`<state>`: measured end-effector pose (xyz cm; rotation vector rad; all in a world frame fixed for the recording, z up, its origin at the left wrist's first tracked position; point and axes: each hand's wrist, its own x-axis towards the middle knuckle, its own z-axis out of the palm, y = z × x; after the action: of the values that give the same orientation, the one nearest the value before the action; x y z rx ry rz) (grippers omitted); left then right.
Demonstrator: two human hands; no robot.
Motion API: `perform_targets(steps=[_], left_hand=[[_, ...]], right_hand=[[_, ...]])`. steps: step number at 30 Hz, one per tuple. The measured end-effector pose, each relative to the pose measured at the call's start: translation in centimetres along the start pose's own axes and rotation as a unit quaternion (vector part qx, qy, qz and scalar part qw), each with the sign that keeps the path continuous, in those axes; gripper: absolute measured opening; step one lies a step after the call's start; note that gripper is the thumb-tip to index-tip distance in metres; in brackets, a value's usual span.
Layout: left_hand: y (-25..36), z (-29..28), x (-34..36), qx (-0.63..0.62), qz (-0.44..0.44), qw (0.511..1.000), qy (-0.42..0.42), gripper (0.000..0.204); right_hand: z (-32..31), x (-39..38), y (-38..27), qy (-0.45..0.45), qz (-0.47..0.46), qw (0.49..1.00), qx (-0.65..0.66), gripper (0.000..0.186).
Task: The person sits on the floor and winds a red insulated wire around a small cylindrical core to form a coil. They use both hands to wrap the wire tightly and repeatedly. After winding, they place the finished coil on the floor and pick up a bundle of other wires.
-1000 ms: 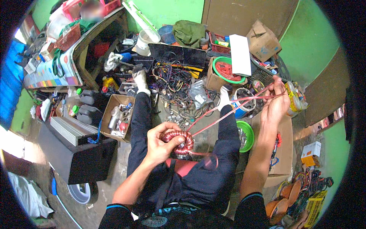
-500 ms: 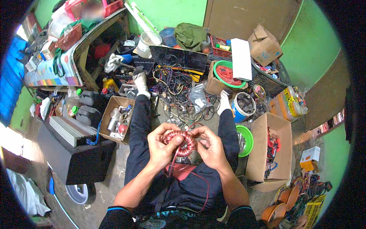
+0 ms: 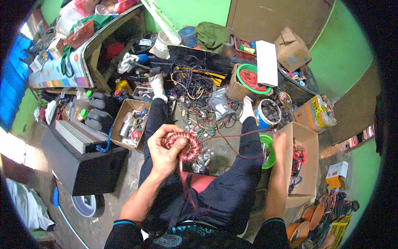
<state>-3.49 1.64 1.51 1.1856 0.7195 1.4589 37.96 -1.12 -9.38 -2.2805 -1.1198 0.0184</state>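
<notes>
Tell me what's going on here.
A person holds a copper-coloured wound ring in the left hand, thumb across its face. A reddish wire runs from it toward the right hand, which is too blurred to show its grip. That hand is out beside the green bowl. Small metal parts lie beyond the ring.

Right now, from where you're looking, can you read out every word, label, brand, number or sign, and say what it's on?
Nothing can be quoted as a clear, whole text.
Dark shirt: pale blue lettering, broken by folds; the badge print is blurred.
Cardboard box near the door: blue mark, too small.
White-and-orange box: print too small.
Copper coil in the left hand: no print visible.
</notes>
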Motion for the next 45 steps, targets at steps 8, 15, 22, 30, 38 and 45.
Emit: perform_targets(steps=[8,15,22,30,38,45], left_hand=[[-1.9,1.6,-0.4,-0.003,-0.006,1.0,0.025,0.027],[-2.0,2.9,-0.9,0.03,-0.035,0.999,0.022,0.02],[-1.4,0.2,-0.5,-0.01,0.004,0.998,0.061,0.02],[-1.1,0.0,-1.5,-0.009,-0.013,0.997,-0.069,0.033],[-1.7,1.0,-2.9,0.097,0.012,0.986,-0.132,0.028],[-2.9,1.3,-4.1,-0.006,-0.073,0.989,-0.128,0.031]], right_hand=[[-3.0,-7.5,-13.4,0.016,-0.297,0.935,0.193,0.028],[-1.7,-15.4,-19.5,-0.265,-0.261,0.829,0.418,0.037],[2.2,-11.3,-11.1,-0.083,-0.234,0.942,0.225,0.01],[-2.2,-10.6,-15.1,-0.17,-0.21,0.925,0.267,0.019],[-3.4,-11.9,-22.5,-0.249,-0.151,0.8,0.524,0.018],[-4.2,-11.5,-23.4,-0.229,-0.198,0.83,0.468,0.016]])
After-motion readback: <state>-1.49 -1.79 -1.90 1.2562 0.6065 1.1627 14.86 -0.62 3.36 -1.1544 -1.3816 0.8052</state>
